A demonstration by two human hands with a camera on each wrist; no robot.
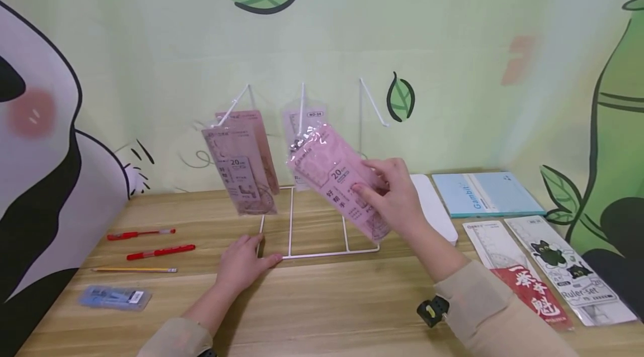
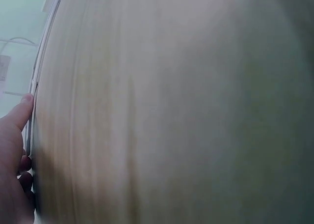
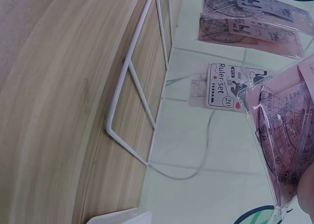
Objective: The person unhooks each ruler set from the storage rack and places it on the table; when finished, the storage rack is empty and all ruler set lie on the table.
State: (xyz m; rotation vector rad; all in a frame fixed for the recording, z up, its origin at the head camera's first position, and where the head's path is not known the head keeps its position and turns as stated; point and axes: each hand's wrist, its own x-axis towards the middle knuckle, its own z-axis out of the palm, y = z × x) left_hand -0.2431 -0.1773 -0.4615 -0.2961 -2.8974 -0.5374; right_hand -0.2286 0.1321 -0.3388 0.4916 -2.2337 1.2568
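My right hand [image 1: 397, 198] pinches the lower right edge of a pink 20 cm ruler set pack [image 1: 334, 178] in clear plastic, its protractor showing in the right wrist view. The pack tilts in front of the middle hook of a white wire display rack [image 1: 327, 255]. Behind it, a cat-print ruler set pack [image 3: 230, 86] hangs on that hook. Two more pink ruler packs [image 1: 238, 172] hang from the left hook. My left hand [image 1: 244, 262] holds the front left corner of the rack's base, its thumb along the front bar. Whether the held pack touches the hook cannot be told.
The rack's right hook [image 1: 374, 103] carries nothing. On the right lie a white object [image 1: 435, 209], a blue Gambit pack [image 1: 488, 194], more ruler sets [image 1: 558, 262] and a red packet [image 1: 535, 298]. Red pens [image 1: 161, 252], a pencil [image 1: 133, 270] and a blue pack [image 1: 114, 298] lie left.
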